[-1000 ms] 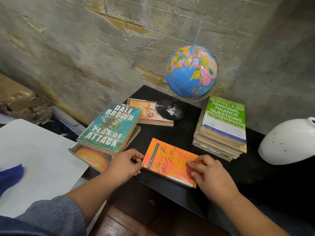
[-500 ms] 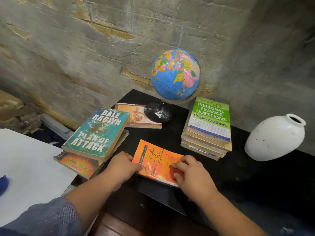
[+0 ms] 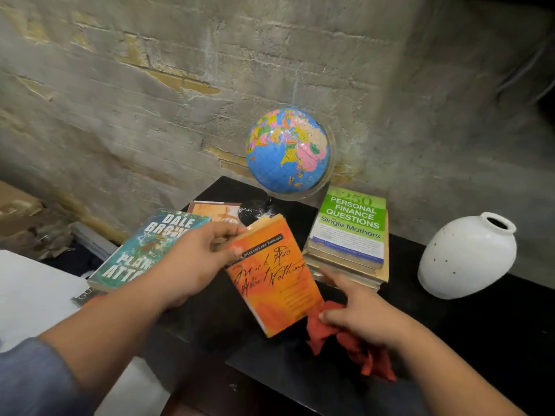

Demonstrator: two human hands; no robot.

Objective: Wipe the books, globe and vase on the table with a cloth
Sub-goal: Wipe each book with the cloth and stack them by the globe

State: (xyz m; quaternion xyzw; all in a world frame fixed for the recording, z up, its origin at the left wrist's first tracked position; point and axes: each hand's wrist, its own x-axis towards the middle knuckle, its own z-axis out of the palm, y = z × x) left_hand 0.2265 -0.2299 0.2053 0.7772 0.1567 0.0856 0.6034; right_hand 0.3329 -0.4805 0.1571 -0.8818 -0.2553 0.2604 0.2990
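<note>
My left hand (image 3: 192,262) grips the orange paperback (image 3: 271,276) by its spine edge and holds it tilted up off the black table (image 3: 468,331). My right hand (image 3: 362,313) holds a red cloth (image 3: 351,345) just right of the book's lower corner, index finger stretched out. A blue globe (image 3: 286,151) on a black stand is at the back. A white vase (image 3: 467,255) lies on its side at the right. A stack of books with a green cover on top (image 3: 350,225) sits between globe and vase. Teal and other books (image 3: 141,250) are piled at the left.
A rough brick wall (image 3: 150,100) rises right behind the table. A white surface (image 3: 33,295) lies at the left, lower than the books. Cardboard and debris (image 3: 24,217) sit on the floor at the far left.
The orange book lay flat with both hands on it; now my left hand has lifted and tilted it, and my right hand has come off it with the red cloth.
</note>
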